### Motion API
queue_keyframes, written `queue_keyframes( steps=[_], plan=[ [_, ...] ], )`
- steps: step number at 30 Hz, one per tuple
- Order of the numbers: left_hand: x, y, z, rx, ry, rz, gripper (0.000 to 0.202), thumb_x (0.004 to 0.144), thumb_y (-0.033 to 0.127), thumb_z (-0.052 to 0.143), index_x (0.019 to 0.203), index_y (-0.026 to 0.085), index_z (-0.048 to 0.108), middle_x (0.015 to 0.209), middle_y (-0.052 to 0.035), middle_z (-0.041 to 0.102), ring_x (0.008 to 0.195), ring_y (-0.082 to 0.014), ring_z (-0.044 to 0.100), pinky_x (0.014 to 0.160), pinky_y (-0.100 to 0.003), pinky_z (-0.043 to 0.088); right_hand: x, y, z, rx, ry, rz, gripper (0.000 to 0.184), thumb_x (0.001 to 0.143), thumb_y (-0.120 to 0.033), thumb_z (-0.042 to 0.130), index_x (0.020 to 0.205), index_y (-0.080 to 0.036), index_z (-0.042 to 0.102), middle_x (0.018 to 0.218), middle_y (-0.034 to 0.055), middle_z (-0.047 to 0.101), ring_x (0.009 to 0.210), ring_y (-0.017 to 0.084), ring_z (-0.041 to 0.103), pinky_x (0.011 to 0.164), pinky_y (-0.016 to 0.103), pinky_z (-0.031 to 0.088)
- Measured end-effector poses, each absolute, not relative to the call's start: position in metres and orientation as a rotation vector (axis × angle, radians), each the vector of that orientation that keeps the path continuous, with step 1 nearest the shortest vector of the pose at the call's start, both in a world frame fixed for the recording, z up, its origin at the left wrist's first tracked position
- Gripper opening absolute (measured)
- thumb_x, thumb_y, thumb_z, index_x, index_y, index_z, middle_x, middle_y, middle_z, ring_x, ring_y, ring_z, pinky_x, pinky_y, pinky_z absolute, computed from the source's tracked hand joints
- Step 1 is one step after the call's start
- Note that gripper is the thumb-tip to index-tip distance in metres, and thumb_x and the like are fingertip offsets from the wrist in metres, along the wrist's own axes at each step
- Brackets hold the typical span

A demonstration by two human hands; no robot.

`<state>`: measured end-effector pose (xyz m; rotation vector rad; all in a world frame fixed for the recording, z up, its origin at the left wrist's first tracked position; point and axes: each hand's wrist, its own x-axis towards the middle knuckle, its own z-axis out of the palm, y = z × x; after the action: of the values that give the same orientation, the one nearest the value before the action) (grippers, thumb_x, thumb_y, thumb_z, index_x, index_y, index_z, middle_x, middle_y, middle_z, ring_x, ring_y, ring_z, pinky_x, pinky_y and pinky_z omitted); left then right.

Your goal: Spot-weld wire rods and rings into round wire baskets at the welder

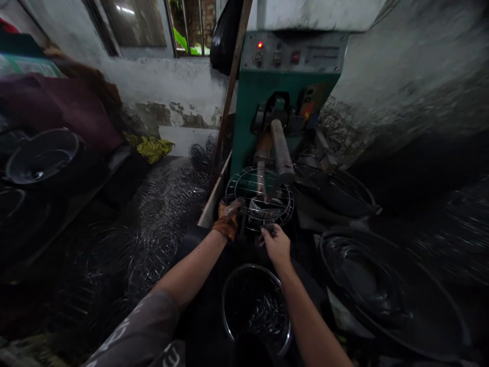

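Observation:
A round wire rack (287, 205) with parallel bars lies at the arms of a green spot-welding machine (244, 102). My left hand (229, 216), in a worn orange-brown glove, is closed on the rack's left near rim. At the near edge of the rack my right hand (275, 242) is closed in a pinch, with dark coverings on the fingertips. Whatever lies between those fingers is too small and dark to make out. The upper electrode arm (281, 148) reaches over the rack, and the lower arm (261, 178) shows through its bars.
Below my hands stands a metal bowl (225, 306) with many small metal pieces. Heaped wire racks (160, 204) cover the floor at left. Large dark basins stand at right (431, 285) and left (76, 148). A red lamp (260, 45) glows on the machine's panel.

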<state>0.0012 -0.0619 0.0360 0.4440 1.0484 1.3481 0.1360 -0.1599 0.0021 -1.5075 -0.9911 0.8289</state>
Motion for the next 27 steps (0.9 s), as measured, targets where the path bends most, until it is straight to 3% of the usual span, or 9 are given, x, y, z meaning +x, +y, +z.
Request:
queue_keyframes(
  steps=[7,13,19,27],
  plan=[
    [0.000,-0.068,0.033,0.419,0.953,1.340,0.049,0.053,0.026,0.095,0.089,0.020,0.063,0.076,0.0017,0.068,0.067,-0.0126,0.064,0.066,-0.025,0.052,0.134,-0.157,0.003,-1.479,-0.819,0.895,0.055,0.063,-0.068,0.080,0.085,-0.018,0.069,0.066,0.0034,0.071,0.055,0.021,0.069,0.052,0.033,0.061],
    [0.003,-0.062,0.028,0.453,0.954,1.349,0.040,0.058,0.025,0.095,0.088,0.021,0.067,0.073,0.0004,0.068,0.069,-0.0140,0.064,0.069,-0.027,0.053,0.136,-0.155,0.005,-1.442,-0.805,0.917,0.058,0.062,-0.069,0.082,0.084,-0.017,0.070,0.065,0.0027,0.070,0.053,0.020,0.068,0.049,0.033,0.061],
    [-0.002,-0.060,0.018,0.426,1.036,1.281,0.040,0.067,0.024,0.093,0.100,0.022,0.070,0.065,0.0027,0.063,0.064,-0.0142,0.063,0.066,-0.027,0.051,0.136,-0.156,0.004,-1.444,-0.818,0.917,0.058,0.063,-0.070,0.082,0.083,-0.017,0.069,0.067,0.0035,0.071,0.054,0.020,0.069,0.049,0.032,0.060],
    [-0.001,-0.049,0.027,0.435,1.067,1.267,0.036,0.068,0.014,0.089,0.097,0.020,0.069,0.073,0.0006,0.066,0.071,-0.0145,0.065,0.071,-0.027,0.052,0.139,-0.139,0.009,-1.460,-0.840,0.877,0.056,0.061,-0.072,0.078,0.081,-0.020,0.066,0.068,0.0028,0.070,0.056,0.022,0.070,0.051,0.034,0.061]
  ],
)
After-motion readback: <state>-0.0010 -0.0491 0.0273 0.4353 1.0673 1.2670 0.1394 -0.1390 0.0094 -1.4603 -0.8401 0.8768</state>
